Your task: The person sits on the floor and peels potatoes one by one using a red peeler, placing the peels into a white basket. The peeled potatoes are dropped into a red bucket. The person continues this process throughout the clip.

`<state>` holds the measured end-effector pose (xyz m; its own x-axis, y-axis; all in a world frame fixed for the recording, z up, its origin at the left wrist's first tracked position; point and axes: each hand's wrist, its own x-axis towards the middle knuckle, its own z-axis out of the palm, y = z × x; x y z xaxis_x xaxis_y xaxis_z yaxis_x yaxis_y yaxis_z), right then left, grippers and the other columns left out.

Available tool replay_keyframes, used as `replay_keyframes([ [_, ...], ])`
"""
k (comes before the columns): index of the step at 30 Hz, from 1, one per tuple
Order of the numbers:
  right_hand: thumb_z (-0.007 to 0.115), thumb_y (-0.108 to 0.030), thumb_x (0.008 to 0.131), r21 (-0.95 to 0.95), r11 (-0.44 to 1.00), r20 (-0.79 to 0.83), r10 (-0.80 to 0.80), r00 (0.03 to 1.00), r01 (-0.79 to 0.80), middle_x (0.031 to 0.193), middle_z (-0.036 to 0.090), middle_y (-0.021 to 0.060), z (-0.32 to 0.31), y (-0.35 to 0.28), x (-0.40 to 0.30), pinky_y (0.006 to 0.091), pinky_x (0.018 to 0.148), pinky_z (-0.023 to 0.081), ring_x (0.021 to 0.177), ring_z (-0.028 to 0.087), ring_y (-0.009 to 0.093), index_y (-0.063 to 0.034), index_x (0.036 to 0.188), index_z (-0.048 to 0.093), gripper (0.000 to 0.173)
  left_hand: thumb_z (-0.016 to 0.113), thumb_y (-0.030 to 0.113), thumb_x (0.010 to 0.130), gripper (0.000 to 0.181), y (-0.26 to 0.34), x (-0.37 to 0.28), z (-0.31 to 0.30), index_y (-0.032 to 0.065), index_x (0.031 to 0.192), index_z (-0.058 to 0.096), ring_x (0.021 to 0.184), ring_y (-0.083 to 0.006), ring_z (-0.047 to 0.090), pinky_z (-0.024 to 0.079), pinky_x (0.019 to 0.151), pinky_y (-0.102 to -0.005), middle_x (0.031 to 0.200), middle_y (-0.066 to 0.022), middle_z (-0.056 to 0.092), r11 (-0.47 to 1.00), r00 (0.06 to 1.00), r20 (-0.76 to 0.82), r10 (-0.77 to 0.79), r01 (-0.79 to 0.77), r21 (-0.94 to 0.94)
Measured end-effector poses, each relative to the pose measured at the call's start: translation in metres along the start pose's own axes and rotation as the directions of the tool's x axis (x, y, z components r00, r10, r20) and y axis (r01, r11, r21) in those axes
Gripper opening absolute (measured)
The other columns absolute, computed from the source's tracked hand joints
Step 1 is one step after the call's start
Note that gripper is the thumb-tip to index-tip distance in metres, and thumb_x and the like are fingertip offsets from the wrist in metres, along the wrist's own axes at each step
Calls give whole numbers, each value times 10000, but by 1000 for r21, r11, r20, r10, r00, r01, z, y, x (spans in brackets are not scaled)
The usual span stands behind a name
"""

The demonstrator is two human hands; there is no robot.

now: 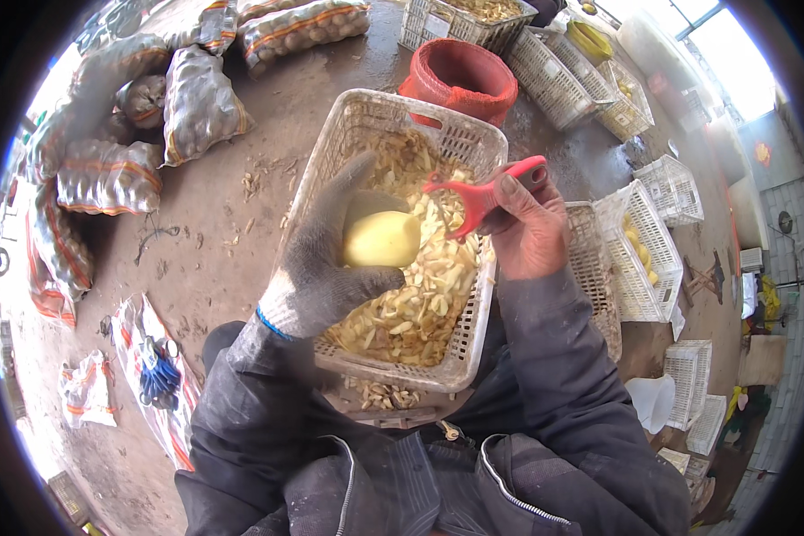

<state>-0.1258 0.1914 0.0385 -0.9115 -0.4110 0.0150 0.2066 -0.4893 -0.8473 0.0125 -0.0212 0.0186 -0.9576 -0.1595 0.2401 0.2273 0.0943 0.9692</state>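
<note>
A peeled yellow potato [382,239] is held in my left hand [328,251], which wears a grey knit glove with a blue-edged cuff. My bare right hand [532,224] grips a red-handled Y-shaped peeler [486,201] by its handle, to the right of the potato and apart from it. Both hands are above a dirty white plastic crate [402,375] that stands in front of me, partly filled with potato peelings [435,288]. The far side of the potato is hidden by my gloved fingers.
Filled mesh sacks [204,107] lie at the upper left. A red basket [462,77] touches the crate's far end. More plastic crates [650,254] stand at the right, one with peeled potatoes [636,248]. Blue gloves [157,375] lie on a striped sack at the left.
</note>
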Motion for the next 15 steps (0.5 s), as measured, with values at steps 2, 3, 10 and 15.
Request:
replay_keyframes([
  [2, 791, -86, 959, 64, 996, 52, 55, 997, -58, 946, 757, 64, 4, 3, -7, 311, 684, 601, 783, 731, 171, -73, 1058, 693, 141, 975, 70, 707, 1139, 0, -2, 0, 16, 1650, 337, 1292, -250, 620, 516, 1100, -385, 1388, -143, 634, 999, 999, 12, -39, 39, -26],
  [3, 772, -52, 963, 77, 991, 109, 98, 989, -107, 955, 758, 70, 2, 5, -10, 321, 731, 599, 810, 736, 180, -61, 1057, 696, 122, 977, 72, 705, 1142, 0, -3, 1, 14, 1650, 336, 1287, -249, 624, 519, 1097, -385, 1387, -143, 636, 995, 998, 15, -65, 65, -74],
  [10, 766, -71, 983, -35, 995, -62, -94, 994, 92, 958, 758, 53, -21, -6, 14, 292, 615, 613, 770, 741, 175, -78, 1092, 704, 126, 976, 258, 773, 1118, 1, 2, 2, -16, 1643, 330, 1238, -238, 655, 549, 1052, -376, 1376, -157, 648, 860, 981, 16, -193, 177, -479],
  [15, 754, -12, 964, 89, 990, 129, 98, 987, -110, 981, 767, 85, -4, 2, -9, 386, 821, 629, 880, 753, 219, -55, 1066, 701, 123, 914, 402, 847, 1030, -12, 1, 7, -55, 1603, 385, 1246, -243, 649, 510, 1095, -376, 1365, -162, 660, 812, 985, 8, -174, 148, -564],
])
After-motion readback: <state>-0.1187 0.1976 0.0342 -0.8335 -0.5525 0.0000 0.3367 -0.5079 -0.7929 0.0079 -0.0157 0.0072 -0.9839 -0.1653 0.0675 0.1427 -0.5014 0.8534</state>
